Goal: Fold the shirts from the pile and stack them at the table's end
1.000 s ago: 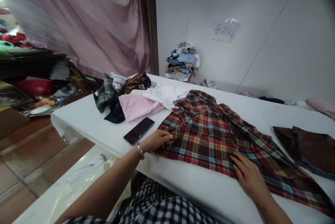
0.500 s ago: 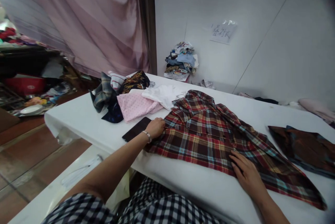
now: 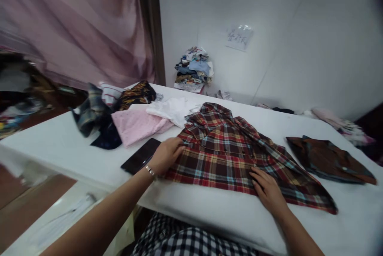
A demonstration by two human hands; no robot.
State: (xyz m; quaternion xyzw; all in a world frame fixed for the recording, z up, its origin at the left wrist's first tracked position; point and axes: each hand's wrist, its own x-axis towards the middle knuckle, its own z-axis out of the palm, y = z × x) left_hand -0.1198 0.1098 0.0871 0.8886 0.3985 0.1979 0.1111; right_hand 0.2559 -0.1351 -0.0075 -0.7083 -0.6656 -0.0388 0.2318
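A plaid shirt (image 3: 227, 156) in dark brown, red, yellow and light blue lies spread on the white table, its lower edge close to me. My left hand (image 3: 168, 155), with a bracelet at the wrist, rests on the shirt's left edge. Its fingers point right and bend loosely, with the thumb a little apart. On the shirt's lower edge, right of centre, my right hand (image 3: 267, 190) lies open with fingers stretched out. A flat black object (image 3: 140, 155), like a tablet or phone, lies just left of my left hand.
Loose clothes lie on the table's left: a pink garment (image 3: 136, 124), a white one (image 3: 169, 110) and dark ones (image 3: 104, 130). A folded brown garment (image 3: 329, 158) sits at the right. Behind the table stands a clothes stack (image 3: 194, 68) against the wall.
My view has turned right, so the scene sits further left. My left hand has loosened at the shirt's left edge; the right hand stays flat on the cloth.
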